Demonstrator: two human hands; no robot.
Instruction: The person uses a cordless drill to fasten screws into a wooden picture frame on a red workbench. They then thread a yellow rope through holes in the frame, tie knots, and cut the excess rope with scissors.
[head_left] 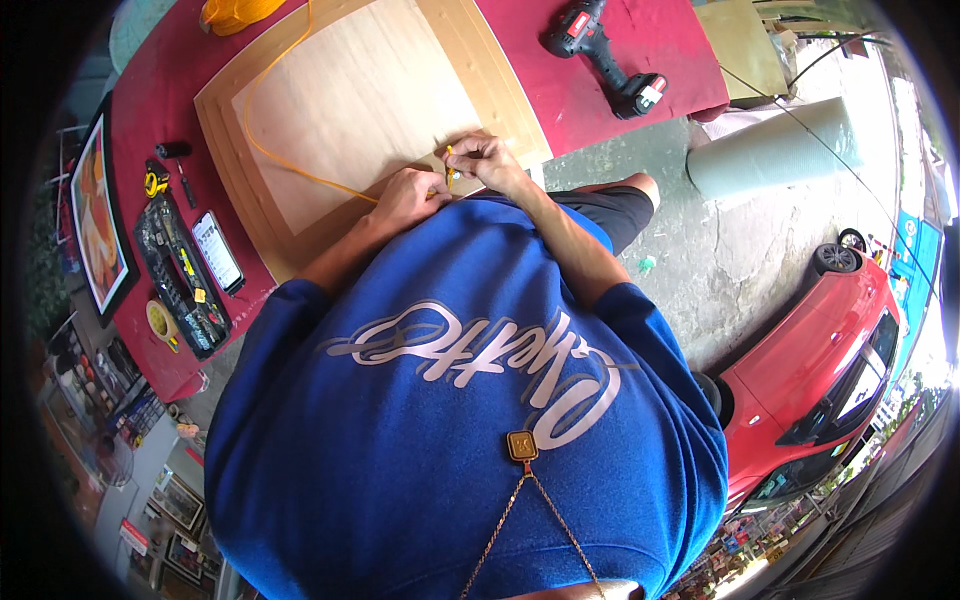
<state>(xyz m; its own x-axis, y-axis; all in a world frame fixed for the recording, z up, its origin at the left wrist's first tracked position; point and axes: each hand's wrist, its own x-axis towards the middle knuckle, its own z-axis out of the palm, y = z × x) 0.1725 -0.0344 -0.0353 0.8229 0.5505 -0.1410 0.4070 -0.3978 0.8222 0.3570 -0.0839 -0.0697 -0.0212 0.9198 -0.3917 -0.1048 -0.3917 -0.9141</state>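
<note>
Blue shirt (450, 420) filled the lower frame, pendant (522, 445) hanging at centre. Left side: framed picture (98, 215), tool tray (180, 275), phone (218, 250) on the red table (150, 110). Centre: left hand (405, 197) and right hand (485, 160) both pinched the yellow cord (300, 172) at the wooden frame back's (360, 100) near edge. Upper right: cordless drill (605, 55).

One wooden frame (300, 190), one cordless drill (605, 55), one phone (218, 250), two hands (405, 198).
</note>
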